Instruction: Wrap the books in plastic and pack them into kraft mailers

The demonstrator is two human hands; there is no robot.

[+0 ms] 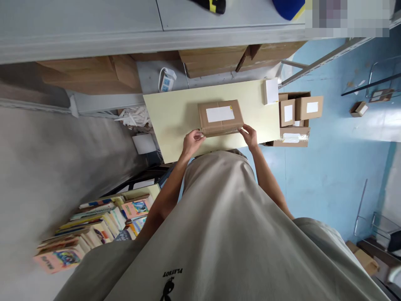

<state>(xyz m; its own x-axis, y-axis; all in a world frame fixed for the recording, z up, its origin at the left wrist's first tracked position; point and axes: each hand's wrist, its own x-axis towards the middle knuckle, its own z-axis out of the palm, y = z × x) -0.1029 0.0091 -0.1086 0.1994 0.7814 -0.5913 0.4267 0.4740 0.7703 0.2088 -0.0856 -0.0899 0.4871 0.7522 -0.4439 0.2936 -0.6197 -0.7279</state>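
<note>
A taped brown cardboard box (205, 108) rests on a pale yellow tabletop (175, 146), with a white label (216, 114) on its upper face. My left hand (192, 143) has its fingers closed at the near left corner of this box. At the near right corner, my right hand (249, 136) grips the edge between thumb and fingers. Clear tape shines along the box's near side, between my two hands. The fingertips under the edges are partly hidden.
A white box (270, 91) stands at the table's right end. Beyond it, an open carton (291, 142) holds smaller labelled boxes. A power strip (168, 80) lies behind the table under a grey shelf (119, 37). Stacked books (103, 225) are at lower left.
</note>
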